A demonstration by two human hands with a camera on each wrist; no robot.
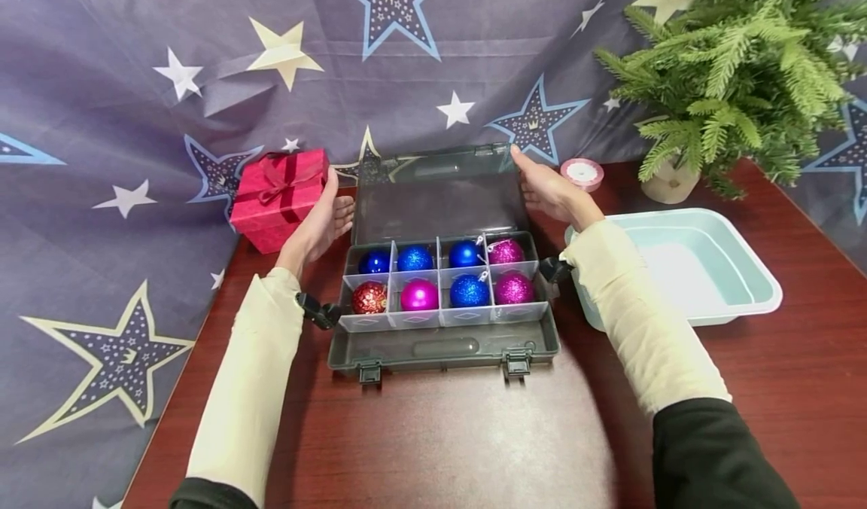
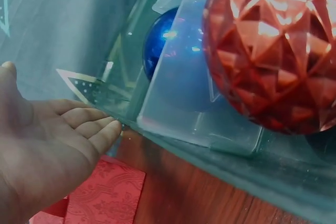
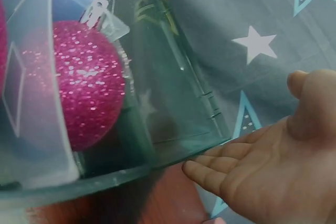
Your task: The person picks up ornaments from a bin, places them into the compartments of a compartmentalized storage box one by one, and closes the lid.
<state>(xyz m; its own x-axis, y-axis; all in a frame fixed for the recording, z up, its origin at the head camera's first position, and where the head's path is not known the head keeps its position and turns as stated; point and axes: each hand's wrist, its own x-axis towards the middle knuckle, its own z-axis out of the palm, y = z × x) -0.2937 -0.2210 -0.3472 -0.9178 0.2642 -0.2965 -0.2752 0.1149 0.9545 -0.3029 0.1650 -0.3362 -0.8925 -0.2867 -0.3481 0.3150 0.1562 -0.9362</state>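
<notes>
A dark translucent plastic case [image 1: 443, 342] stands with its lid [image 1: 440, 200] raised at the back. White dividers split its compartments, which hold several Christmas balls: a faceted red ball [image 1: 369, 297] front left, a shiny magenta ball [image 1: 419, 295], glittery pink balls on the right and blue ones, including a shiny blue ball [image 2: 157, 43] back left. My left hand [image 1: 321, 221] is at the lid's left edge, fingers extended, palm turned inward. On the other side, my right hand [image 1: 547, 189] has its fingertips right at the lid's upper right corner. Neither hand is curled round the case.
Left of the case sits a red gift box [image 1: 281, 193] with a bow. A pale blue tray [image 1: 752, 283] stands on the right, partly behind the right forearm. Behind it are a ribbon roll [image 1: 582, 174] and a small artificial tree [image 1: 731, 80]. A star-patterned cloth [image 1: 223, 12] hangs behind the table.
</notes>
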